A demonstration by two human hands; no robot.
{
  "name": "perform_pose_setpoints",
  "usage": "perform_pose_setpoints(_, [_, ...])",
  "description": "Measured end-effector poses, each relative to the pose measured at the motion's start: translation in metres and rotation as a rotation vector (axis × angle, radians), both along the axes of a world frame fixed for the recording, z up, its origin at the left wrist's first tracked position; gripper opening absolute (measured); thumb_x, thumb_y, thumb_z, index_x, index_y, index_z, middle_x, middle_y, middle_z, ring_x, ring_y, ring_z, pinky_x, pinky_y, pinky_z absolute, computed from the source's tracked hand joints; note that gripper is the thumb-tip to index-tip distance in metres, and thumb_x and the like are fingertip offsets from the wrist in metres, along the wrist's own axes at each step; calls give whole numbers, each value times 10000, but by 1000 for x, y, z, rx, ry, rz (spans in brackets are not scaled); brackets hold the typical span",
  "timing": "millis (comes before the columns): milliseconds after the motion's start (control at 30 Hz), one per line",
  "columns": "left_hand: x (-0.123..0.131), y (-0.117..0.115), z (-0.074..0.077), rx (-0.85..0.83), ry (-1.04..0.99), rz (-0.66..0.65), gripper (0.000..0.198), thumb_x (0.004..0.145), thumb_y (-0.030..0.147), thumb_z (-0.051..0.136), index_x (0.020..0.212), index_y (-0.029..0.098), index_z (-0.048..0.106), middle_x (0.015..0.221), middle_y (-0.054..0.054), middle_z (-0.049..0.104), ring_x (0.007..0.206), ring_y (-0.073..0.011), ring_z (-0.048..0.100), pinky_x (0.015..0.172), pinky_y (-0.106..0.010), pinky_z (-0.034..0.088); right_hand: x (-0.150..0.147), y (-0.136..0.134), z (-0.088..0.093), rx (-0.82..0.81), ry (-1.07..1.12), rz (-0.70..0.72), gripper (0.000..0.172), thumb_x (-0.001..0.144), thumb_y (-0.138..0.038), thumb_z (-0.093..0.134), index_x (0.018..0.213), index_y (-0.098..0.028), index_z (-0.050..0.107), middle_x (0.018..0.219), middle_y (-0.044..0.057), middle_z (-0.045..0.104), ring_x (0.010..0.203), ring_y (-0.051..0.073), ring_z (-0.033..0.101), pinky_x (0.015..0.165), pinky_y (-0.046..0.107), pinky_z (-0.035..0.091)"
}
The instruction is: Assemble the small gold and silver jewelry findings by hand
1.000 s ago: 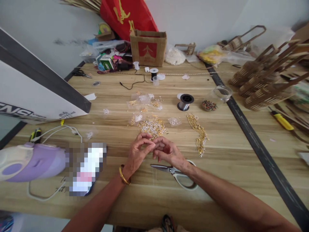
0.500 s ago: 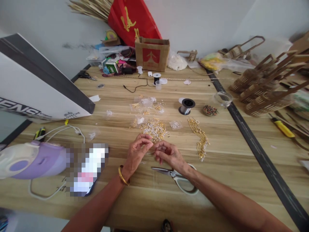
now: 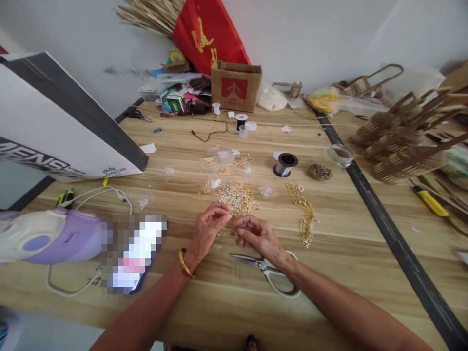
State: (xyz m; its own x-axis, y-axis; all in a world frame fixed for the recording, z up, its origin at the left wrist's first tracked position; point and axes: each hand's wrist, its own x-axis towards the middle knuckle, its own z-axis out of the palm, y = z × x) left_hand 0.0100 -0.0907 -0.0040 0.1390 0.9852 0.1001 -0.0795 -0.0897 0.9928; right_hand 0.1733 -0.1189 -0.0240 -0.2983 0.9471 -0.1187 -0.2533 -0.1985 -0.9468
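My left hand (image 3: 212, 229), with a gold bangle (image 3: 186, 263) at its wrist, has thumb and forefinger pinched; what they hold is too small to name. Close beside it, my right hand (image 3: 258, 236) curls with thumb and fingers closed, and its grip is too fine to make out. A heap of gold and silver beads (image 3: 237, 197) lies just beyond the fingertips. Under the hands is a thin beaded strand (image 3: 224, 234) on the table. White-handled scissors (image 3: 272, 275) lie partly beneath my right wrist.
Gold chains (image 3: 302, 214) lie to the right of the beads. Behind them stand a wire spool (image 3: 285, 165) and a glass jar (image 3: 341, 156). At left are a phone (image 3: 137, 256), a purple-and-white device (image 3: 62, 236) and a large box (image 3: 73, 126). Woven baskets (image 3: 395, 139) stand at right.
The whole view has shifted slightly, with the background now a little lower and further right. Both hands stay close together, nearly in the same pose.
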Motion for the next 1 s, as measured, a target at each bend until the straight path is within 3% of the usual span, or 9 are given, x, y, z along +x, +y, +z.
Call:
perform_pose_setpoints(200, [1, -2, 1, -19, 25, -44, 111, 758, 238, 679, 688, 159, 643, 916, -50, 577, 926, -172, 542, 874, -289, 419, 1, -1, 5, 88, -93, 1, 300, 830, -450, 611, 822, -153, 650, 604, -8, 555, 522, 88, 503, 476, 193, 440])
perform_pose_setpoints(400, [2, -6, 0, -7, 77, -120, 133, 765, 278, 679, 707, 162, 654, 940, -66, 582, 938, -195, 553, 868, -326, 440, 2, -3, 9, 155, -122, -87, 248, 812, -427, 642, 835, -180, 639, 757, 10, 556, 509, 73, 443, 398, 186, 338])
perform_pose_setpoints(567, [1, -6, -2, 62, 136, -148, 134, 774, 292, 674, 718, 171, 668, 949, -73, 587, 963, -210, 560, 887, -349, 445, 2, -5, 7, 82, -60, -76, 265, 792, -393, 680, 932, -185, 595, 591, -29, 561, 480, 93, 498, 434, 199, 411])
perform_pose_setpoints(1000, [1, -8, -1, 158, 204, -147, 107, 803, 252, 643, 740, 170, 672, 934, -72, 580, 954, -205, 556, 893, -355, 431, -2, -3, 6, 54, -58, -75, 256, 756, -379, 713, 849, -174, 591, 558, -40, 577, 464, 85, 524, 429, 185, 431])
